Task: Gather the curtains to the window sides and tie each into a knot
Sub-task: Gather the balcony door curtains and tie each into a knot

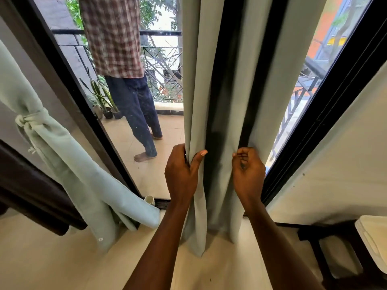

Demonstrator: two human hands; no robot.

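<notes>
Pale green curtain (211,101) hanging at window centre, folds gathered. Left hand (181,174) clamped on left folds, thumb across front; right hand (248,174) fisted on right folds. Knotted curtain (54,143) at left side. White cup (149,200) on sliding-door track (162,204), contents unseen.

Two pale green curtains. Left curtain (62,155) is already bunched at the left side of the window, cinched partway down with a knotted tie of the same fabric, lower part slanting down to the floor by the track. Right curtain (209,101) hangs untied in vertical folds in front of the dark centre frame, gathered into a narrow column, hem reaching the floor, glass exposed on both sides.
</notes>
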